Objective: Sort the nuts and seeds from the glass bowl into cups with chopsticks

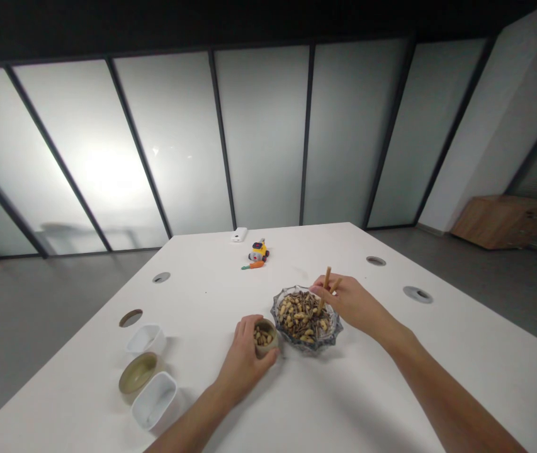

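My left hand [249,352] is wrapped round a small olive-brown bowl [272,348] that holds some nuts, perhaps pistachios or peanuts. Just to its right stands a faceted glass bowl [332,336], filled with peanuts in their shells and dark striped sunflower seeds [303,314]. Over the glass bowl's right side, my right hand [344,302] grips a pair of wooden chopsticks [327,280]. Their lower ends reach down among the peanuts and seeds; whether they pinch a piece I cannot tell.
Left of my hands stand two white plastic containers [148,340] and an olive bowl [124,384]. Farther back lie a yellow toy vehicle [259,251], an orange-handled toy screwdriver [255,265] and a white box [238,235]. Round cable holes [418,294] pierce the white table [211,296] along both sides.
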A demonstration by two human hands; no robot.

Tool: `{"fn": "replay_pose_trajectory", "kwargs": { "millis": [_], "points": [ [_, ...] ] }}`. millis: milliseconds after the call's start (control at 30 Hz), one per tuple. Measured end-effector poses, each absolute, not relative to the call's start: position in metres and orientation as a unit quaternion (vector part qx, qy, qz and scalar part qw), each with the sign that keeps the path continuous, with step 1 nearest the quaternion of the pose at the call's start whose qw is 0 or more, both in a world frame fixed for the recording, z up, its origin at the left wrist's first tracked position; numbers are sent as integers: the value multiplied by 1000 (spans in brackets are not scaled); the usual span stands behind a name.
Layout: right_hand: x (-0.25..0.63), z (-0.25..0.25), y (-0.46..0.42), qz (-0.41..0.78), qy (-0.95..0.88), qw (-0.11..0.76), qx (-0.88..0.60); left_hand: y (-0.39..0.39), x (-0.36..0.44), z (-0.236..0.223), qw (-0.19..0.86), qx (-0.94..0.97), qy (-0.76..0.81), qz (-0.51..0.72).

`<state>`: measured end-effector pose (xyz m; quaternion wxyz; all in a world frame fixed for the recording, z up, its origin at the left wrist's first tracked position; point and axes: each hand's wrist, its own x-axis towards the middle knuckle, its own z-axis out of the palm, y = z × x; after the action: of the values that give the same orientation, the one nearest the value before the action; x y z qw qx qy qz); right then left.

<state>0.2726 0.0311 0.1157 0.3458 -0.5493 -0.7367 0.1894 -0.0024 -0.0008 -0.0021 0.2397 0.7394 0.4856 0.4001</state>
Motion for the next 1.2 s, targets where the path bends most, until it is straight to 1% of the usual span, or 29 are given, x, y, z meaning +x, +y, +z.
{"fn": "replay_pose_trajectory", "kwargs": {
  "millis": [133, 333, 633, 800, 1067, 1200],
  "points": [
    [272, 112, 32, 215, -738, 355, -532, -1, -2, 0, 242, 739, 488, 395],
    [268, 115, 31, 224, -735, 388, -509, -2, -2, 1, 251, 739, 490, 389],
    [268, 121, 30, 173, -735, 419, -504, -2, -2, 1, 244, 741, 487, 394],
    [271, 115, 35, 154, -737, 405, -519, -2, -3, 0, 238, 741, 482, 401],
    [271, 110, 34, 166, -741, 356, -544, -2, -3, 0, 240, 740, 487, 398],
    [273, 114, 30, 182, -729, 359, -553, -2, -2, 2, 241, 738, 483, 405]
  ]
}}
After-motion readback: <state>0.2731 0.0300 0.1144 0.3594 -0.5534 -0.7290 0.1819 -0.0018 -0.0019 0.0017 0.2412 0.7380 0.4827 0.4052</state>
